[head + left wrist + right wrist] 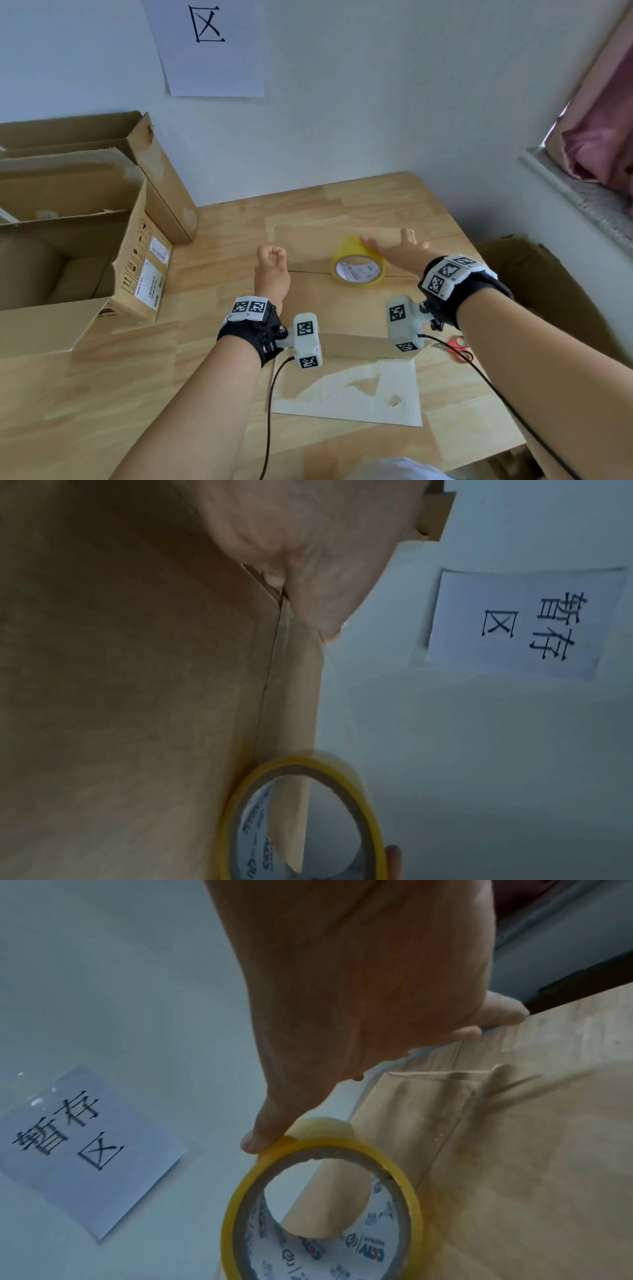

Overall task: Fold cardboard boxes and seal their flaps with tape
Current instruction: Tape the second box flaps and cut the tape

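the left hand [272,265] is held over the left end of the cardboard box [310,298], its fingers curled together at the seam [310,272] between the two top flaps; the left wrist view shows the fingertips [274,578] pinched at the end of that seam, and a strip of clear tape [294,685] is seen along it, though whether the strip itself is pinched cannot be told. the right hand [394,248] is stretched forward with fingers straight and spread, its grip open, and one fingertip [255,1141] is laid on the rim of the yellow tape roll [358,265]. the roll is stood on edge on top of the box, on the seam, between the two hands. the box is set on the wooden bench [120,394], its far edge near the wall [376,120]. open cartons [85,219] are stacked at the bench's left edge, well apart from the left hand. red scissors [457,346] are seen just right of the box, under the right forearm. a white sheet [352,394] is spread on the near face of the box.
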`<control>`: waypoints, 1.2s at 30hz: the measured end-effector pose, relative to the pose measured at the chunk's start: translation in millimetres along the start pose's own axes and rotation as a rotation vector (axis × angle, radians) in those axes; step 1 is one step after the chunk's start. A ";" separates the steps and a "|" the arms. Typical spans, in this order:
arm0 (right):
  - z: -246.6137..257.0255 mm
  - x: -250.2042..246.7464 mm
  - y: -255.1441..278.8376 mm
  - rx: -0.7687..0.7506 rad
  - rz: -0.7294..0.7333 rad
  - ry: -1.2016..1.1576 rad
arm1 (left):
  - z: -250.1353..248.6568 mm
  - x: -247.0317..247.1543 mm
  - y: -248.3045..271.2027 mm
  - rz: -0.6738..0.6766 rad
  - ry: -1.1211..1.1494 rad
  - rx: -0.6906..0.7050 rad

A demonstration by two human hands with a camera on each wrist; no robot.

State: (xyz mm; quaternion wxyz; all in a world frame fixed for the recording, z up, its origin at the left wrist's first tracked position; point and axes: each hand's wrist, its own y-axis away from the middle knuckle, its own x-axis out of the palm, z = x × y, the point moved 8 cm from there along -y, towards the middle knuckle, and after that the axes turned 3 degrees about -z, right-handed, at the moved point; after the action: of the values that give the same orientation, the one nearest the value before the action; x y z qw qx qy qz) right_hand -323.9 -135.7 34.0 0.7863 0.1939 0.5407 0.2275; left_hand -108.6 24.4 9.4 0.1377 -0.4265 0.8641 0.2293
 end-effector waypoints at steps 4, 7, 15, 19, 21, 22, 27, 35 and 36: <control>-8.0 5.9 0.7 0.047 0.036 -0.197 | -1.2 -0.7 4.7 0.005 -0.021 0.009; -9.1 6.6 0.5 0.063 0.027 -0.308 | -5.9 0.0 5.2 0.010 -0.042 0.025; -10.6 9.5 8.6 -0.011 0.054 -0.366 | -5.4 0.0 8.2 -0.010 -0.108 0.054; -3.2 13.0 11.2 0.005 0.061 -0.345 | -3.8 -6.8 7.7 -0.028 -0.122 0.055; -0.6 14.6 13.3 0.004 0.070 -0.288 | -2.6 -8.3 8.3 -0.038 -0.112 0.054; 0.3 14.1 14.9 0.006 0.073 -0.260 | -1.9 -8.5 8.8 -0.043 -0.106 0.056; 2.5 9.1 25.5 -0.015 0.089 -0.116 | 0.2 -7.0 9.1 -0.041 -0.089 0.032; -0.2 19.1 2.2 -0.027 0.105 0.061 | -4.0 -10.0 6.5 -0.095 0.005 0.069; -0.2 20.0 2.4 -0.026 0.102 0.061 | -3.1 -9.8 8.0 -0.090 -0.010 0.065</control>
State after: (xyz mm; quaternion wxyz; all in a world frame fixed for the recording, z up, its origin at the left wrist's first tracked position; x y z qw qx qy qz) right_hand -318.3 -122.5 20.1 0.7592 0.2040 0.5509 0.2803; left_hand -109.3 33.6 18.6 0.1661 -0.4591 0.8503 0.1966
